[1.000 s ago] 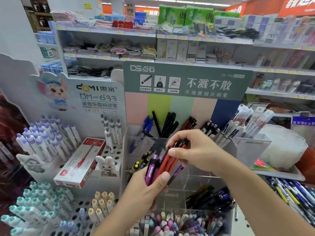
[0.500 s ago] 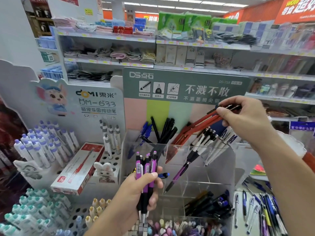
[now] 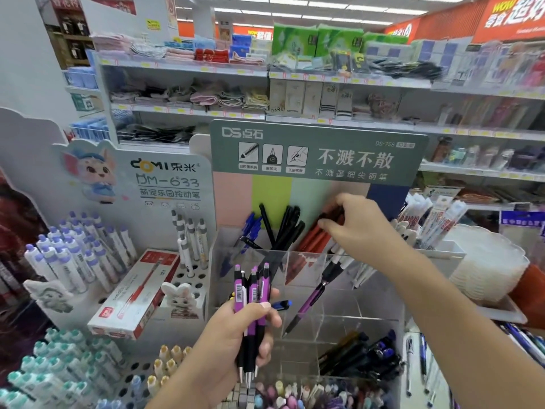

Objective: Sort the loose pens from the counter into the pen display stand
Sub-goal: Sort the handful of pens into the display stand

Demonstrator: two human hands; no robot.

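Observation:
My left hand (image 3: 236, 335) grips a bundle of purple pens (image 3: 252, 293) upright in front of the clear acrylic pen display stand (image 3: 362, 308). My right hand (image 3: 358, 228) reaches over the stand's back row and holds the top ends of a bunch of red pens (image 3: 312, 240), whose lower ends sit in a back compartment. Blue pens (image 3: 249, 225) and black pens (image 3: 287, 225) stand in the compartments to the left. One purple pen (image 3: 306, 305) leans alone in a middle compartment. Dark pens (image 3: 359, 355) fill a front compartment.
A white DOMI stand (image 3: 165, 184) with purple-capped pens (image 3: 67, 255) and a red pen box (image 3: 132, 293) is at left. White pens (image 3: 433, 219) stand at right beside stacked white plates (image 3: 489, 261). Loose pens (image 3: 421, 358) lie on the counter at lower right. Store shelves rise behind.
My right hand took the red pens out of the left hand's bundle, lifted them up to the right, and has now lowered them into the back compartment. The left hand keeps the purple pens.

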